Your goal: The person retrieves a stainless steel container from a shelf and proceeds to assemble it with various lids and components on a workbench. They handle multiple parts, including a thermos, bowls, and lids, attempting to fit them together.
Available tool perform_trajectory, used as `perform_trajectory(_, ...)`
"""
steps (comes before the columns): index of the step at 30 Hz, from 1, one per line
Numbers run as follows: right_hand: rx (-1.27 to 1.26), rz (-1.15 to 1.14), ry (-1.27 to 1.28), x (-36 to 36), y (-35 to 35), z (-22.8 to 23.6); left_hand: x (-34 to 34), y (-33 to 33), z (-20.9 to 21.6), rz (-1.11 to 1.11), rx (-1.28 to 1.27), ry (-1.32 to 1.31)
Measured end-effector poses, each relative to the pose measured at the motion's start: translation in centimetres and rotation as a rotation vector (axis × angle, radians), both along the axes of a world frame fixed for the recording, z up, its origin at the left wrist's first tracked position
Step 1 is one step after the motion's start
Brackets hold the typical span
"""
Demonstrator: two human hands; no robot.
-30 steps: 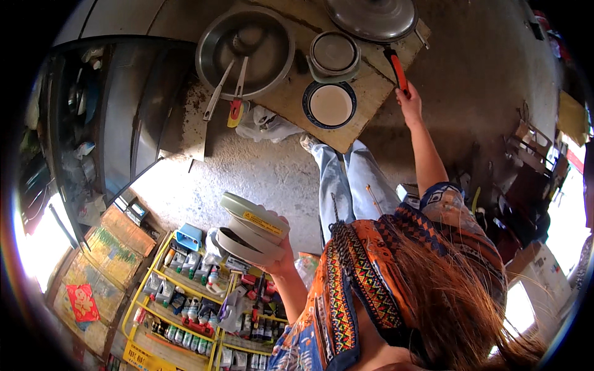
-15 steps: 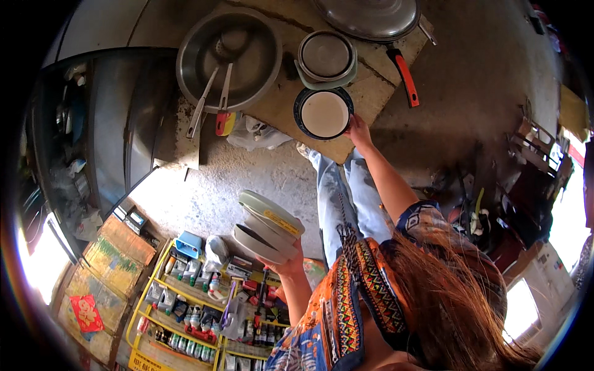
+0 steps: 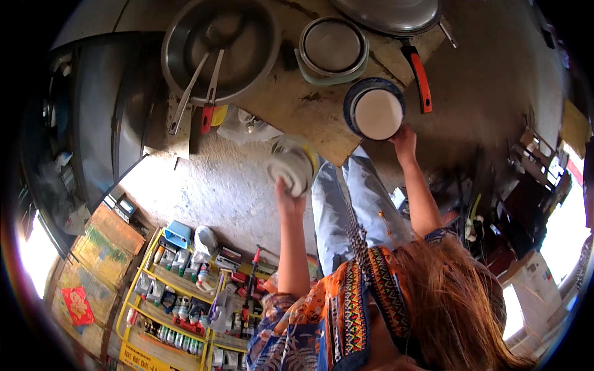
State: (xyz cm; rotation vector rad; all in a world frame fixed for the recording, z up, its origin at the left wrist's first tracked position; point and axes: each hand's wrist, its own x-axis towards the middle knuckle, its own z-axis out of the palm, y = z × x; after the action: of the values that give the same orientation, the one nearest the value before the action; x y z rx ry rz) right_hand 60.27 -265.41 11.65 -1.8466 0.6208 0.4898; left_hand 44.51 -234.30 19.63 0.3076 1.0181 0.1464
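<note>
As seen from the head, the right hand (image 3: 404, 144) is clamped on the rim of the bowl (image 3: 378, 115), which is at the right edge of the surface (image 3: 312, 114), near its closest corner; whether it touches the surface, I cannot tell. The left hand (image 3: 289, 199) grips blurred pale containers (image 3: 291, 167) just off the near edge. Farther back are a tub (image 3: 335, 47), a basin (image 3: 267, 52) at the left edge and a pan (image 3: 396, 13).

Bench (image 3: 322, 119) beyond your right hand (image 3: 405, 141) | pan (image 3: 390, 15) past it | round-topped container (image 3: 334, 46) ahead-left | metal basin (image 3: 252, 68) ahead-left of your left hand (image 3: 289, 199)
</note>
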Motion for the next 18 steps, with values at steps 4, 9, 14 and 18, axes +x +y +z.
perform_trajectory(4, 0.133, -0.119, -0.093, 1.9, -0.4, -0.5, 4.2, 0.0, -5.3, -0.078, 0.108, -0.013)
perform_trajectory(9, 0.451, -0.502, -0.037, 1.8, 1.9, -0.5, 9.1, 0.3, -7.6, -0.215, 0.389, -0.049)
perform_trajectory(14, 0.541, -0.473, 0.376, 0.3, 7.5, 5.4, 11.5, 0.9, -7.7, -0.337, 0.567, -0.053)
perform_trajectory(18, 0.090, 0.212, -0.551, 4.6, 12.8, 11.0, 11.3, 1.9, -7.7, -0.391, 0.644, -0.012)
